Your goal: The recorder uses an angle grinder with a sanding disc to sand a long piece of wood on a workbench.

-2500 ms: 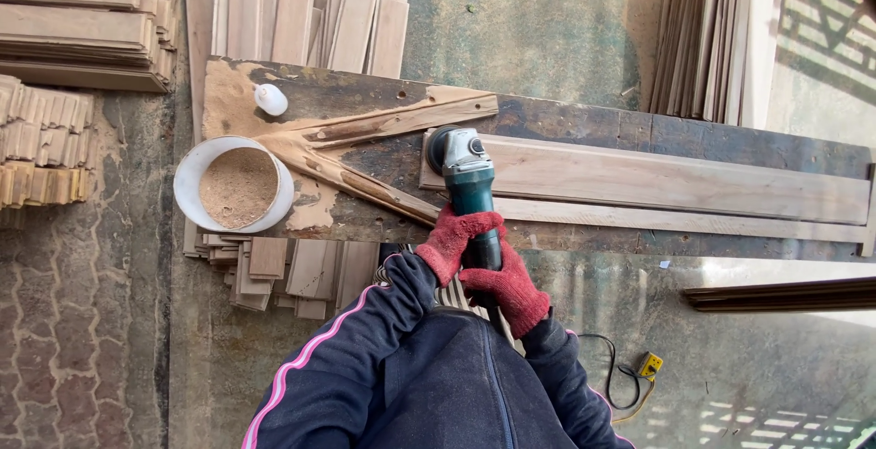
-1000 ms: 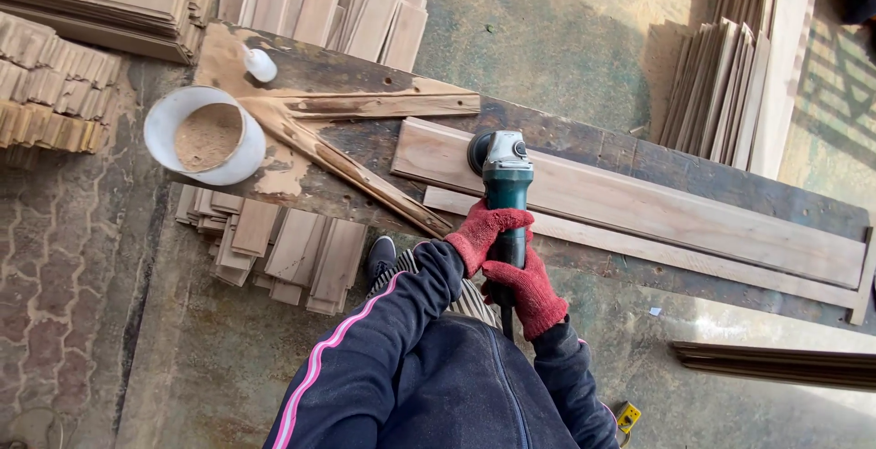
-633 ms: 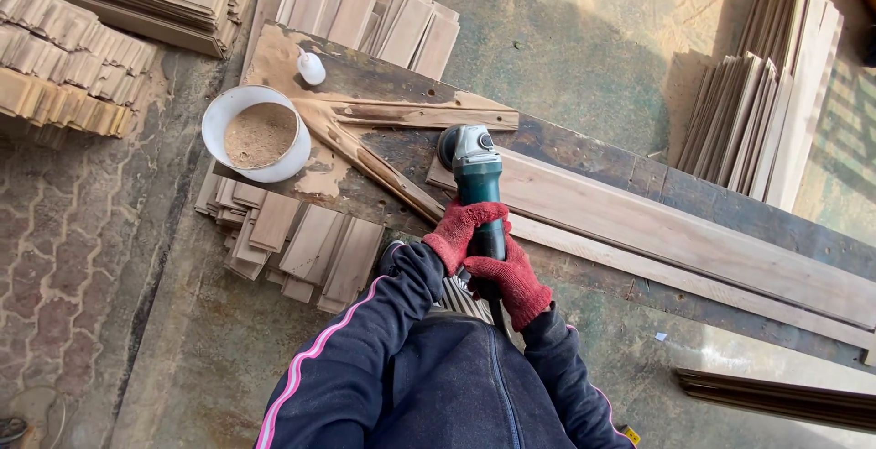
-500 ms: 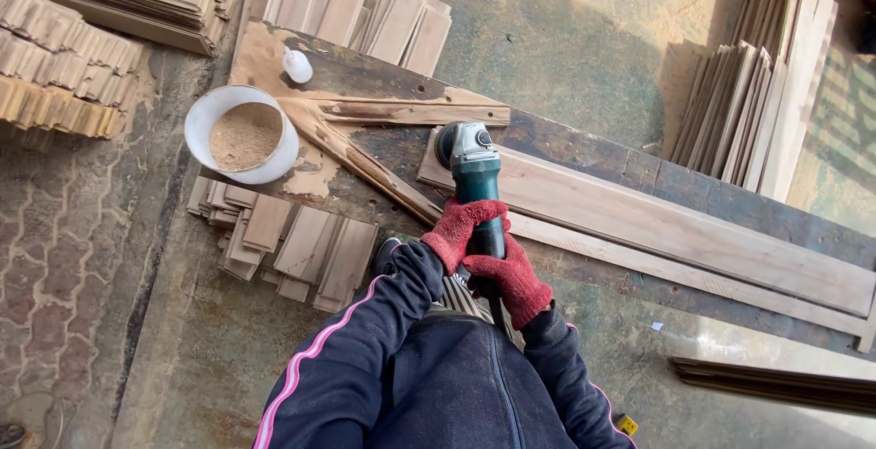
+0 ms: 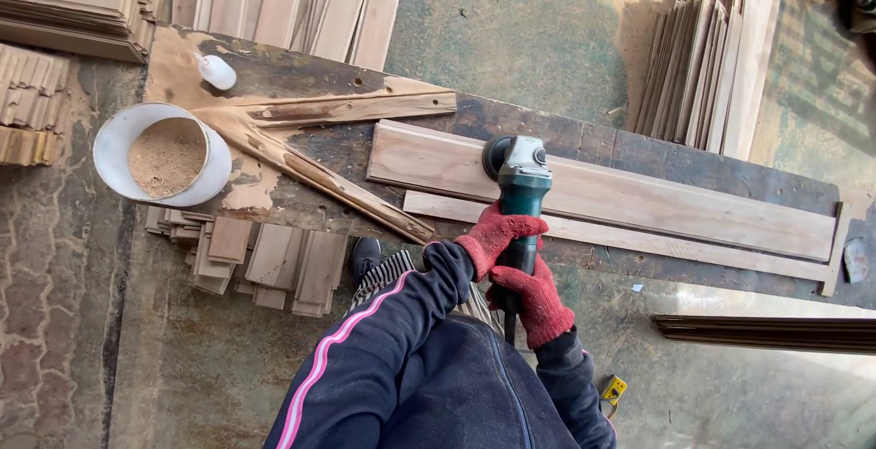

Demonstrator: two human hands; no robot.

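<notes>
Sawdust fills a white bucket far to the left of the grip, at the left end of the dark workbench, with a small white bottle just beyond it and two rough, splintered offcuts fanning out toward the hands. Short boards lie stacked on the ground under that end.

Next comes the long pale plank, lying flat along the bench, its long axis running left to right and dipping slightly toward the right. A narrower strip lies beside it on the near edge, parallel.

Both hands, in red knit gloves, are clamped on the green body of the angle grinder: the left hand closed around it nearer the head, the right hand closed around the tail, just behind. The grinder's long axis runs from the person's body away across the plank, roughly square to it, with the grey head pointing away and the disc resting on the plank a short way in from its left end.

As a judgement, the work looks early to midway: the stretch left of the disc is short, and most of the plank reaches rightward from the grip, though no clear difference in surface shows between the two parts.

Far right, more boards lean upright.
</notes>
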